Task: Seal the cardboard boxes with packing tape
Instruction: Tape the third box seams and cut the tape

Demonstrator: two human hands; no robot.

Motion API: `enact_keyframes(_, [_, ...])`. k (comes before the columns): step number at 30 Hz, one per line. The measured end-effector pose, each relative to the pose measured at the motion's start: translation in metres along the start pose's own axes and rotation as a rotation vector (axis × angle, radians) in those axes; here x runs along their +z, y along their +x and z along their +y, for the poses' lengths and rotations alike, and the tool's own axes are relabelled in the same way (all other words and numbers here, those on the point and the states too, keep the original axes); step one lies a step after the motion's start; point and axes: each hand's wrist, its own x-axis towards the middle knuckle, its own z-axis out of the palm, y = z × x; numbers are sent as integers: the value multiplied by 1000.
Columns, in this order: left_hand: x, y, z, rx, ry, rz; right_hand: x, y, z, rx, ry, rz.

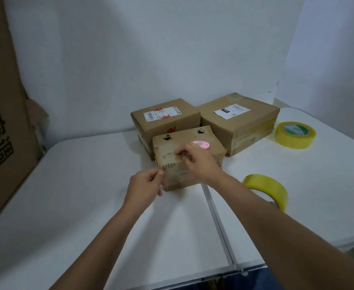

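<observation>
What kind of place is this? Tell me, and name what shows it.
Probably a small parcel-packing station, not a warehouse: labelled cardboard boxes stand on a white folding table against a plain wall, with rolls of yellow packing tape beside them and flattened cardboard leaning at the left.

The tall cardboard sheet (pixel 2 114) at the left carries big dark Chinese characters, turned on their side and too blurred to read with certainty. The left back box (pixel 165 118) has a white shipping label (pixel 161 114) with a barcode and red marks, and the right back box (pixel 239 120) has a white label (pixel 232 110) with a black patch, but their small print is not legible. The front box (pixel 187 155) shows a faint barcode on its near edge, and the far tape roll (pixel 295 137) has a green and white printed core whose words cannot be read.
</observation>
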Motion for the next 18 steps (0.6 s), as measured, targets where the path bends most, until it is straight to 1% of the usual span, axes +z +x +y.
enact_keyframes(1, [-3, 1, 4, 149, 83, 108, 0, -1, 0, 14, -6, 2])
enact_keyframes(2, [-6, 3, 8, 310, 177, 176, 0, -1, -1, 28, -11, 5])
enact_keyframes(3, [-6, 8, 11, 447, 291, 174, 1, -2, -2, 33, -17, 8])
enact_keyframes(4, [-6, 15, 13, 534, 422, 97, 1, -2, -3, 29, -30, 9])
enact_keyframes(5, [-5, 22, 13, 565, 564, -11, 2, -2, -3, 18, -49, 9])
enact_keyframes(6, [-4, 29, 11, 551, 692, -98, 2, -1, -4, 3, -67, 8])
enact_keyframes(7, [-4, 36, 10, 527, 784, -142, 3, -1, -4, -5, -75, 9])
enact_keyframes(9, [-5, 48, 8, 508, 872, -155, 2, -1, -5, -1, -69, 15])
enact_keyframes(13, [-2, 59, 8, 448, 916, -195, 2, -1, -5, -13, -55, 29])
enact_keyframes(18, [-2, 61, 3, 446, 928, -221, -6, -1, -7, -50, -28, -13])
